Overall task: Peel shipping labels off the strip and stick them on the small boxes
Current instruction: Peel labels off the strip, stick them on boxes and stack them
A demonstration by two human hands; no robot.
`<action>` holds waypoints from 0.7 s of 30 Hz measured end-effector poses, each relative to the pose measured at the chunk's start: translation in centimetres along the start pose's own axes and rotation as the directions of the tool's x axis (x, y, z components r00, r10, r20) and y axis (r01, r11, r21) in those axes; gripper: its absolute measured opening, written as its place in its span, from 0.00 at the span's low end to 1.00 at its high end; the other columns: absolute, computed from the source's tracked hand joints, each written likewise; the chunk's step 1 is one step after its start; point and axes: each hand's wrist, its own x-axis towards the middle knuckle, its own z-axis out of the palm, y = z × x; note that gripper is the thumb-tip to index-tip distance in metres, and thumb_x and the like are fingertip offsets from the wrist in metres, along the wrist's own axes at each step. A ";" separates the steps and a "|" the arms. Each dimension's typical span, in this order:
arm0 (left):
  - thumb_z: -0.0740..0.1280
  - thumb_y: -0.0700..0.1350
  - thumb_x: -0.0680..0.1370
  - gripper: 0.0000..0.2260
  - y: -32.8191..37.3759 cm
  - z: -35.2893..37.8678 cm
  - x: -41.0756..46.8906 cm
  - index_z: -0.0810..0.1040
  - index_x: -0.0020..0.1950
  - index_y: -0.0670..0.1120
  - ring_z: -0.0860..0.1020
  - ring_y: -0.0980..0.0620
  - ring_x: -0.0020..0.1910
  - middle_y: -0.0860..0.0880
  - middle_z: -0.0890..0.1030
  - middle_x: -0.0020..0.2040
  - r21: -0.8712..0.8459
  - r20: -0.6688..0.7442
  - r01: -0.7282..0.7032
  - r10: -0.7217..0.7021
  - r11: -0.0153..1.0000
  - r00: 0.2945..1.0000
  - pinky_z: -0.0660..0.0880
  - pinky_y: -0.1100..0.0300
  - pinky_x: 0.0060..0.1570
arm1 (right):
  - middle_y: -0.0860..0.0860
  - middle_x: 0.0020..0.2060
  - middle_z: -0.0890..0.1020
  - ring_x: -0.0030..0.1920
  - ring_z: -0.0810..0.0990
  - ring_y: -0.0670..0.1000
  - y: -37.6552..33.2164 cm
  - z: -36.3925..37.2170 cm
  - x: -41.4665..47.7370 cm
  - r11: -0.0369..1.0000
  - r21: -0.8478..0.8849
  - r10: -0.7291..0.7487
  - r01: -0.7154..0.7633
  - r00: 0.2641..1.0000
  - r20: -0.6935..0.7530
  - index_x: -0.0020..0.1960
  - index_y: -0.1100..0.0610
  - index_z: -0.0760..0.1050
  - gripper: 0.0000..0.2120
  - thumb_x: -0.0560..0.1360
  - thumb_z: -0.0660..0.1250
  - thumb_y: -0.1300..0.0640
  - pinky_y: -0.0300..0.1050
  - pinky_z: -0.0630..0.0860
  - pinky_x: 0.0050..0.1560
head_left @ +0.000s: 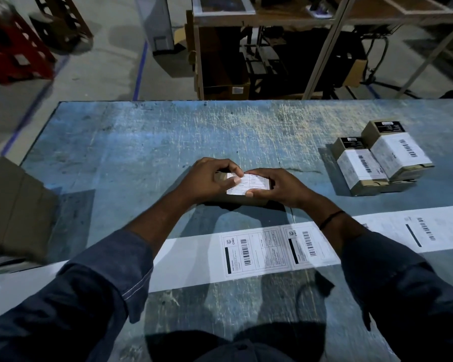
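A small box (242, 198) at worktop (147, 142) centre is being labelled: a label (249, 184) is pressed onto its top, pinched at the 9 o'clock end by the left hand (207, 178) fingers and at the 3 o'clock end by the right hand (277, 188) fingers. Two labelled boxes (382, 160) are stacked at 2 o'clock. The strip (259, 250) at 6 o'clock carries several unpeeled labels, so the task is judged partly done. Open room is left toward 10 o'clock; the worktop's left edge lies at 9 o'clock.
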 end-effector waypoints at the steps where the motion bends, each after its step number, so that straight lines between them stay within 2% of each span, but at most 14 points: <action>1: 0.76 0.56 0.75 0.09 0.1 -0.1 -0.3 0.85 0.54 0.56 0.82 0.59 0.56 0.60 0.85 0.53 0.011 0.007 -0.008 0.008 1.000 1.000 0.79 0.51 0.57 | 0.44 0.55 0.85 0.55 0.83 0.43 -0.1 0.1 -0.1 1.000 -0.017 -0.019 0.018 1.000 -0.022 0.66 0.50 0.80 0.23 0.72 0.79 0.50 0.45 0.80 0.57; 3: 0.78 0.64 0.70 0.18 0.3 -0.4 -1.0 0.82 0.57 0.61 0.76 0.60 0.61 0.65 0.82 0.57 0.104 0.027 0.013 -0.016 0.995 0.999 0.76 0.54 0.61 | 0.47 0.57 0.85 0.55 0.83 0.46 -0.1 0.4 -0.5 0.994 -0.083 -0.079 0.073 0.994 -0.071 0.67 0.52 0.79 0.25 0.73 0.78 0.47 0.49 0.80 0.56; 5: 0.79 0.66 0.66 0.25 0.6 -0.4 -1.6 0.80 0.60 0.63 0.71 0.58 0.63 0.69 0.77 0.56 0.200 0.019 0.015 -0.019 0.980 1.000 0.72 0.56 0.61 | 0.50 0.59 0.84 0.57 0.82 0.49 0.2 0.9 -1.0 0.978 -0.175 -0.135 0.112 0.983 -0.122 0.68 0.53 0.78 0.27 0.74 0.76 0.43 0.49 0.79 0.57; 8: 0.81 0.63 0.66 0.24 1.2 -0.2 -2.2 0.82 0.60 0.61 0.70 0.58 0.60 0.73 0.72 0.52 0.235 -0.047 -0.021 0.032 0.972 0.998 0.70 0.56 0.57 | 0.51 0.62 0.82 0.59 0.79 0.48 0.7 1.6 -1.4 0.957 -0.243 -0.197 0.156 0.968 -0.155 0.71 0.54 0.75 0.27 0.76 0.74 0.44 0.46 0.77 0.58; 11: 0.80 0.62 0.69 0.23 1.0 -0.4 -2.1 0.81 0.62 0.61 0.69 0.60 0.61 0.74 0.71 0.53 0.223 -0.012 -0.052 0.056 0.973 0.998 0.68 0.55 0.58 | 0.50 0.64 0.81 0.61 0.78 0.46 1.0 1.4 -1.2 0.965 -0.222 -0.177 0.142 0.973 -0.148 0.72 0.54 0.75 0.28 0.76 0.74 0.43 0.45 0.76 0.60; 14: 0.76 0.61 0.73 0.22 0.2 -1.0 -2.0 0.77 0.66 0.64 0.68 0.61 0.63 0.70 0.71 0.57 0.192 0.090 -0.056 0.039 0.980 0.995 0.68 0.55 0.61 | 0.49 0.67 0.80 0.63 0.78 0.46 1.0 0.3 -0.7 0.977 -0.181 -0.131 0.117 0.989 -0.070 0.74 0.53 0.73 0.28 0.77 0.74 0.47 0.47 0.76 0.64; 16: 0.73 0.63 0.75 0.23 -0.4 -1.5 -1.9 0.73 0.69 0.68 0.67 0.58 0.66 0.64 0.72 0.60 0.201 0.158 -0.046 0.014 0.979 0.987 0.69 0.51 0.64 | 0.48 0.70 0.77 0.67 0.76 0.46 1.3 -0.4 -0.4 0.983 -0.152 -0.097 0.100 0.995 0.024 0.77 0.51 0.71 0.30 0.77 0.74 0.48 0.49 0.74 0.68; 19: 0.68 0.69 0.75 0.28 -1.0 -1.9 -1.6 0.65 0.74 0.71 0.65 0.52 0.71 0.56 0.72 0.67 0.268 0.229 -0.039 -0.025 0.963 0.973 0.68 0.43 0.68 | 0.47 0.74 0.73 0.72 0.72 0.47 1.7 -1.1 -0.3 0.990 -0.114 -0.064 0.080 0.988 0.137 0.80 0.48 0.65 0.34 0.77 0.73 0.46 0.50 0.72 0.72; 21: 0.65 0.69 0.76 0.31 -0.9 -2.1 -1.5 0.62 0.78 0.68 0.62 0.52 0.73 0.53 0.71 0.71 0.317 0.255 -0.042 -0.042 0.947 0.966 0.65 0.44 0.70 | 0.47 0.75 0.70 0.75 0.69 0.46 1.8 -1.2 -0.5 0.996 -0.072 -0.044 0.057 0.985 0.167 0.81 0.46 0.63 0.36 0.77 0.74 0.47 0.49 0.68 0.75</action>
